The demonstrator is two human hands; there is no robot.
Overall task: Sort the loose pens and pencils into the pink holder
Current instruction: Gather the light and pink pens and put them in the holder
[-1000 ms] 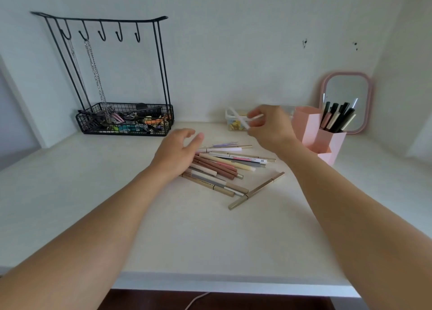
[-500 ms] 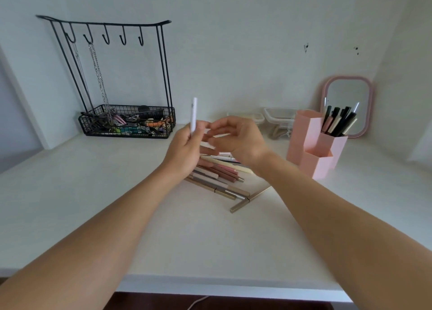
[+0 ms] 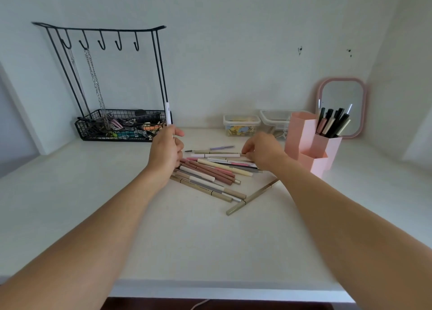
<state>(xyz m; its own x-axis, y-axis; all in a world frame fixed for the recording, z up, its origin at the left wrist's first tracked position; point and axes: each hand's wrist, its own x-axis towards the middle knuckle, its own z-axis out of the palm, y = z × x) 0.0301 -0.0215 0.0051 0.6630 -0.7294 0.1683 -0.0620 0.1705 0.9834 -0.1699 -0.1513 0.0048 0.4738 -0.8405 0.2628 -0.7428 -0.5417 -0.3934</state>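
Note:
A pile of loose pens and pencils (image 3: pixel 210 171) lies on the white desk (image 3: pixel 187 235), in pink, cream, beige and grey. My left hand (image 3: pixel 167 149) grips a white pen (image 3: pixel 168 113) upright above the pile's left end. My right hand (image 3: pixel 261 149) reaches down at the pile's far right and pinches the end of a white pen (image 3: pixel 217 156) lying there. The pink holder (image 3: pixel 311 146) stands to the right of that hand, with several dark pens (image 3: pixel 332 124) in its rear compartment. One beige pencil (image 3: pixel 252 197) lies apart at the pile's near right.
A black wire rack (image 3: pixel 121 125) with hooks, a chain and a basket of small items stands at the back left. Two clear plastic boxes (image 3: pixel 242 125) sit at the back centre. A pink-framed mirror (image 3: pixel 341 106) leans on the wall behind the holder.
The white pen passed from my right hand to my left, which now holds it upright further left. My right hand moved right and down onto the pile.

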